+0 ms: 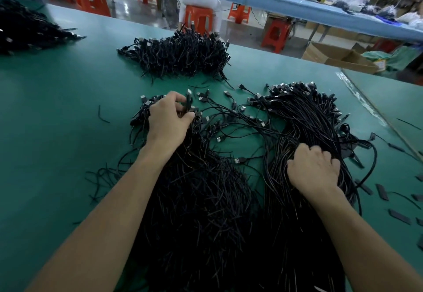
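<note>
Two big heaps of black USB cables lie on the green table [57, 113] in front of me. My left hand [170, 117] is on the plug end of the left heap [196, 195] and pinches a few cable plugs [189, 99] between thumb and fingers, one plug pointing up. My right hand [314, 169] rests on the right heap [304, 117] with its fingers curled into the wires, gripping a bunch of them. Loose cables with silver plugs [231, 117] are strewn between the two heaps.
A third cable heap [178, 55] sits farther back, a fourth [27, 28] at the far left. Small black flat pieces [382, 192] lie scattered at the right. Beyond the table a person sits on an orange stool [198, 19]; cardboard boxes [338, 57] stand on the floor.
</note>
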Demonstrator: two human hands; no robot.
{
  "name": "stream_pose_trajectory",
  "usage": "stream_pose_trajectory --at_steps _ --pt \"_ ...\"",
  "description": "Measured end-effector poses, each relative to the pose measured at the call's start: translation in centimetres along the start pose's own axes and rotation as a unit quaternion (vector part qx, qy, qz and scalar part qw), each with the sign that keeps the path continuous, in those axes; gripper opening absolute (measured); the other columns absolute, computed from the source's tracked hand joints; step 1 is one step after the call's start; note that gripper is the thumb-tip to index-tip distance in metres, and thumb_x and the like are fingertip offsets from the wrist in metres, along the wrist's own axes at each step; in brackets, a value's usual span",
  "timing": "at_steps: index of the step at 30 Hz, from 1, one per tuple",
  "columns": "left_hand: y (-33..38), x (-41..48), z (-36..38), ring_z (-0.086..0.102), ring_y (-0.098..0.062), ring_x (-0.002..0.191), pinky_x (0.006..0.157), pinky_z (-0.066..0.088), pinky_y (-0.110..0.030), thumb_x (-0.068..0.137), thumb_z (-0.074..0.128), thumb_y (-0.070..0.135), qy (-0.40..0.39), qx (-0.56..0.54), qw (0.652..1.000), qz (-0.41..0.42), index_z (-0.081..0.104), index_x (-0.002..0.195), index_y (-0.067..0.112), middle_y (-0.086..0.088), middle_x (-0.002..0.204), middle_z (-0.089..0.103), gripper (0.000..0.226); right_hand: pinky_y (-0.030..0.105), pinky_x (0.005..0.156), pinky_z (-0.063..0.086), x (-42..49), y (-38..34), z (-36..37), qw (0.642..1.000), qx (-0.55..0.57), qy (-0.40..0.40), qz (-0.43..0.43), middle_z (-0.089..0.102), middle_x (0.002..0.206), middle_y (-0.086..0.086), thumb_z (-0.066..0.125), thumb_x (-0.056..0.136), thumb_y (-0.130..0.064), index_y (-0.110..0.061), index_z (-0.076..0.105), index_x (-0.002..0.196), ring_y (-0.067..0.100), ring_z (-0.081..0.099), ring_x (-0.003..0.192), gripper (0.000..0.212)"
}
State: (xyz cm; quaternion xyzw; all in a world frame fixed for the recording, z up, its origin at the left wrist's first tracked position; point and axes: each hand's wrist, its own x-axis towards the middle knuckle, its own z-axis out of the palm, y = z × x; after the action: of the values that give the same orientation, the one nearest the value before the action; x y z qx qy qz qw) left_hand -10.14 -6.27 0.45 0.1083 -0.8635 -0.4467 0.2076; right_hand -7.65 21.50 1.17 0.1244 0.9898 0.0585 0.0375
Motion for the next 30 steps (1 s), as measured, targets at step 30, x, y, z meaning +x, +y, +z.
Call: stream_pose_trajectory --at_steps 30 --pt "2.2 -4.2 1.9 0.054 -0.027 0.096 0.086 0.049 -0.044 0.088 0.054 0.014 -0.253 -0.016 0.936 0.246 0.065 0.115 0.008 -0.010 0.103 0.058 0.030 0.008 0.066 0.042 -7.2 -6.3 -6.9 0.751 0.482 -0.086 -0.443 0.060 0.063 -0.025 0.058 0.099 -0.021 -0.012 0.072 0.081 -0.007 0.058 0.065 0.025"
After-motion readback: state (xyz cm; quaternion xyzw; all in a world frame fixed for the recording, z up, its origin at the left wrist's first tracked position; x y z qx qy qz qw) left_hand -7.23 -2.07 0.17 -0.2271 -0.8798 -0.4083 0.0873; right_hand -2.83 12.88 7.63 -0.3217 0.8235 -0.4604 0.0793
